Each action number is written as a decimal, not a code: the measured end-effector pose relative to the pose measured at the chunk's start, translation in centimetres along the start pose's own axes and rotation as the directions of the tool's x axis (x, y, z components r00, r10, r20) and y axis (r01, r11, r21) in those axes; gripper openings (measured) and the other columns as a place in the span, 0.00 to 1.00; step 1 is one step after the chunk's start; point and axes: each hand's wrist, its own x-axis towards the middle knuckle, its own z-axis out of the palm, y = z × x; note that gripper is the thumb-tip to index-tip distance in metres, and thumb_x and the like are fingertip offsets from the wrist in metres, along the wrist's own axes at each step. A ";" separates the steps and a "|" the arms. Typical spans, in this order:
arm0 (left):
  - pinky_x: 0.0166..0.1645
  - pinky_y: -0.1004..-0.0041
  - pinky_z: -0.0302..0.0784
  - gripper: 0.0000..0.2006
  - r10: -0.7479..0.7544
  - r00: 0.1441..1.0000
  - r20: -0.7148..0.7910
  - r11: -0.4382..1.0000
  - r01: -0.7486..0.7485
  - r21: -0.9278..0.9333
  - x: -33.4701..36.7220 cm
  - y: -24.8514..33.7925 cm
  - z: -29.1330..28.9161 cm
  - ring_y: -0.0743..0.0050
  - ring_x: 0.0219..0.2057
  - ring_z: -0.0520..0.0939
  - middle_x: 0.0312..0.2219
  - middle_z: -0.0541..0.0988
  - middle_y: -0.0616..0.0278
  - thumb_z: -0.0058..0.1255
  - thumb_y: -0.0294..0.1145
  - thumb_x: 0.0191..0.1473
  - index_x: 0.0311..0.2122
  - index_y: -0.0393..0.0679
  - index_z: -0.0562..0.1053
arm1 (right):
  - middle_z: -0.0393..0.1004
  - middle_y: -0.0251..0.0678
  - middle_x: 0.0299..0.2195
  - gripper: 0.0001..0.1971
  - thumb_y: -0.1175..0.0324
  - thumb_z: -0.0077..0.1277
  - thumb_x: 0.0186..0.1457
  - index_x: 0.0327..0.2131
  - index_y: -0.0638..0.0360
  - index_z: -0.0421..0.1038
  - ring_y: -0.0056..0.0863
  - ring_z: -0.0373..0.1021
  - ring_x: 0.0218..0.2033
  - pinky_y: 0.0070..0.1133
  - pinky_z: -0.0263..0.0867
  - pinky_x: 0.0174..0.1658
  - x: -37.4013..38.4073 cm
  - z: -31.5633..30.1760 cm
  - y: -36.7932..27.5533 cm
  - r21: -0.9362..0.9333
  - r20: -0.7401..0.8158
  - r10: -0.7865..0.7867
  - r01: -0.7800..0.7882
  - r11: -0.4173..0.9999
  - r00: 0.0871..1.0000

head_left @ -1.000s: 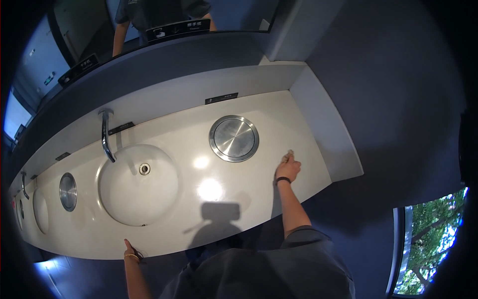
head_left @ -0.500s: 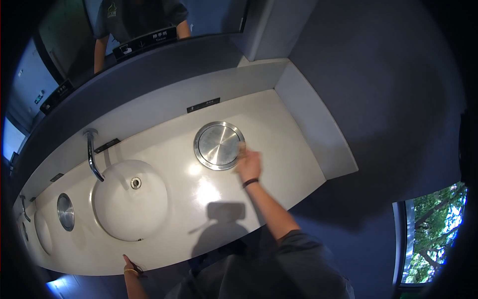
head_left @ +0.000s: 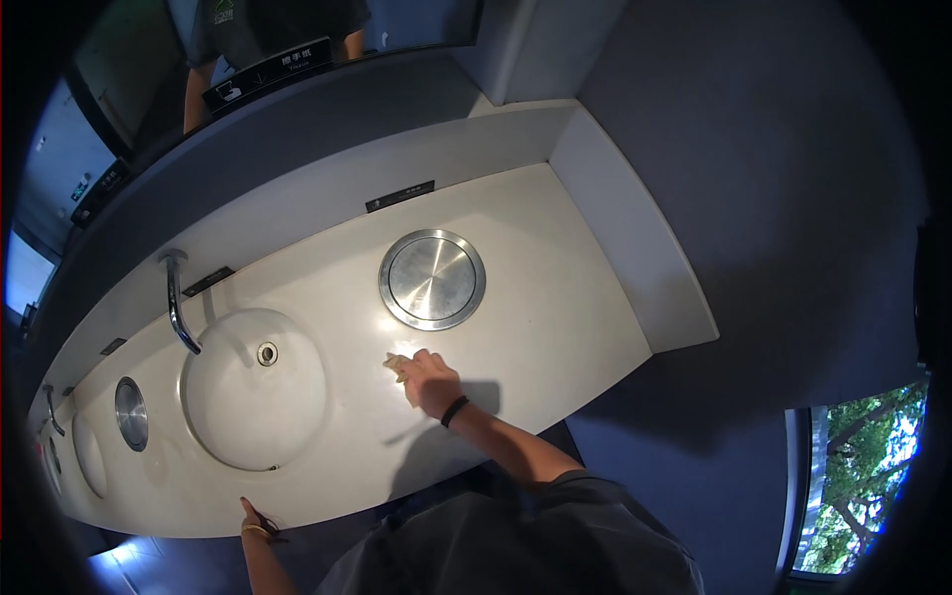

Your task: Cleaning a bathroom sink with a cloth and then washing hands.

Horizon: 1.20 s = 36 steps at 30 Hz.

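Note:
On the pale countertop (head_left: 555,297), my right hand (head_left: 431,385) presses down with bent fingers around a crumpled beige cloth (head_left: 396,366). Part of the cloth pokes out past the fingertips; the rest is hidden under the hand. A round steel lid (head_left: 432,280), set into the counter, lies just beyond this hand. My left hand (head_left: 256,518) is at the counter's front edge, below the sink basin (head_left: 238,416). Its thumb points up, apart from the shaded fingers, and I see nothing held in it.
A chrome faucet (head_left: 177,302) curves over the basin. Further left are a second steel lid (head_left: 131,414) and another basin (head_left: 89,456). A raised backsplash (head_left: 476,149) and a side wall panel (head_left: 645,228) border the counter. A mirror (head_left: 416,25) hangs behind.
My right hand has moved from the steel lid's right rim leftward and toward me, carrying the cloth onto the bare counter. My left hand stays by the front edge. The view has shifted slightly.

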 end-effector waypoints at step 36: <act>0.48 0.50 0.58 0.48 -0.038 0.999 0.025 0.998 0.040 -0.057 -2.0 -0.6 -1.4 0.50 0.46 0.66 0.48 0.62 0.47 0.26 0.74 0.39 0.54 0.38 0.51 | 0.63 0.39 0.39 0.15 0.59 0.40 0.51 0.44 0.46 0.63 0.40 0.61 0.40 0.29 0.61 0.43 30.4 -2.2 20.6 -0.310 -0.282 0.623 -0.684 0.660 0.730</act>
